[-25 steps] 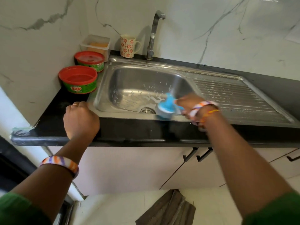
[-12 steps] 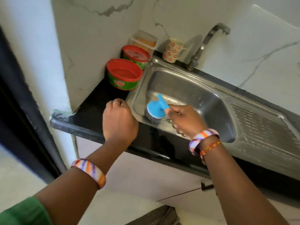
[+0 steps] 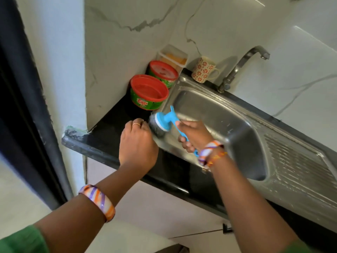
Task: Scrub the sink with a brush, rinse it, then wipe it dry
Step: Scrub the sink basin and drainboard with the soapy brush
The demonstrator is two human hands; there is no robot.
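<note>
The brush (image 3: 160,123) pressed on the sink (image 3: 215,110) rim's near-left corner; our right hand (image 3: 193,136) gripped its handle, our curled left hand (image 3: 137,143) just beside, resting on the counter (image 3: 113,130).

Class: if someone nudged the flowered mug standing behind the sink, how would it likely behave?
The mug looks ceramic, so probably rigid and breakable. It stands upright near the sink rim, so a push might tip it in. Its handle should stop long rolling.
</note>
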